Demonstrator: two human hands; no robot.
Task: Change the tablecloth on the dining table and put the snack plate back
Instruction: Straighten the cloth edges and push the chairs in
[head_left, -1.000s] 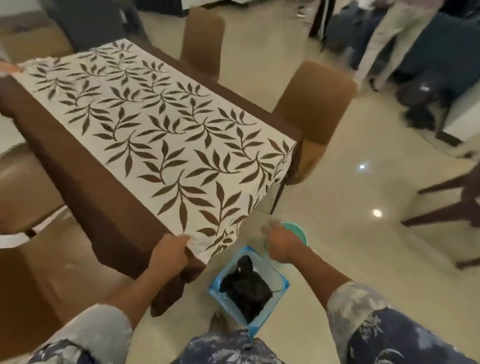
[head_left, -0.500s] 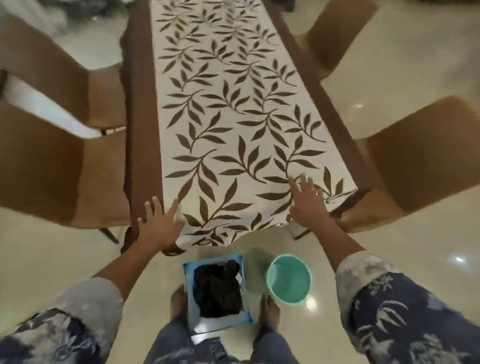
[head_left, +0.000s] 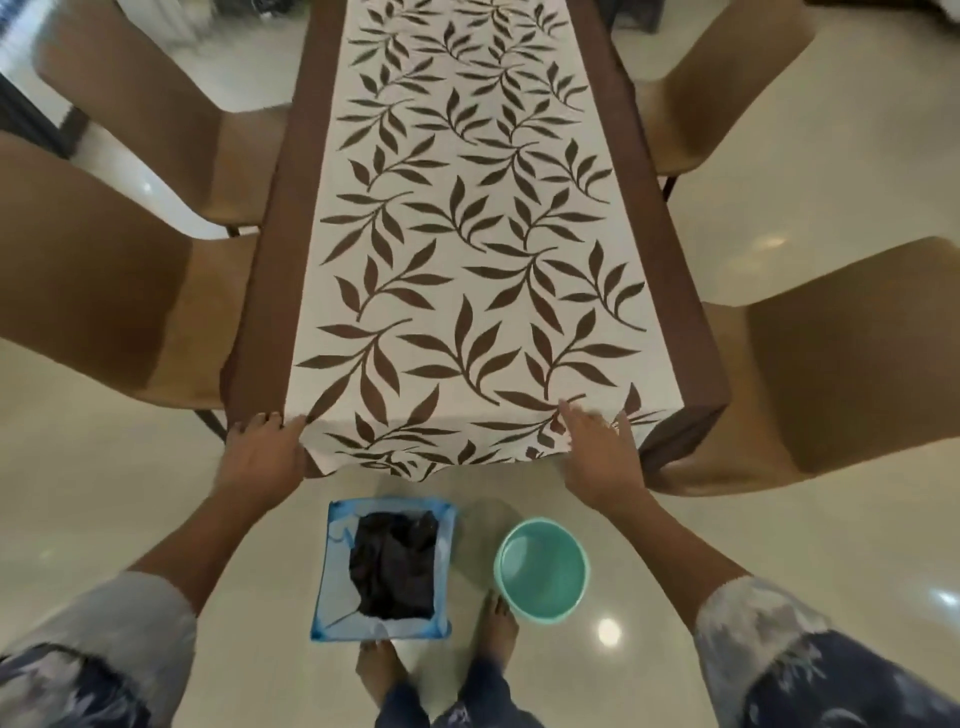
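A white tablecloth (head_left: 467, 234) with brown leaf print and brown side borders covers the long dining table (head_left: 696, 415). Its near end hangs over the table's edge in front of me. My left hand (head_left: 262, 452) rests at the cloth's near left corner, fingers curled over the edge where the brown border meets the white. My right hand (head_left: 597, 452) lies flat with straight fingers on the near right part of the cloth. No snack plate is in view.
Tan chairs stand along both sides, the nearest at left (head_left: 98, 291) and right (head_left: 841, 364). On the glossy floor by my bare feet sit a blue bag (head_left: 332, 571) with dark cloth (head_left: 395, 561) inside and a teal bowl (head_left: 543, 569).
My view swung from the table's corner to its short end. Both hands moved onto the cloth's near edge and have slid slightly toward me since half a second ago.
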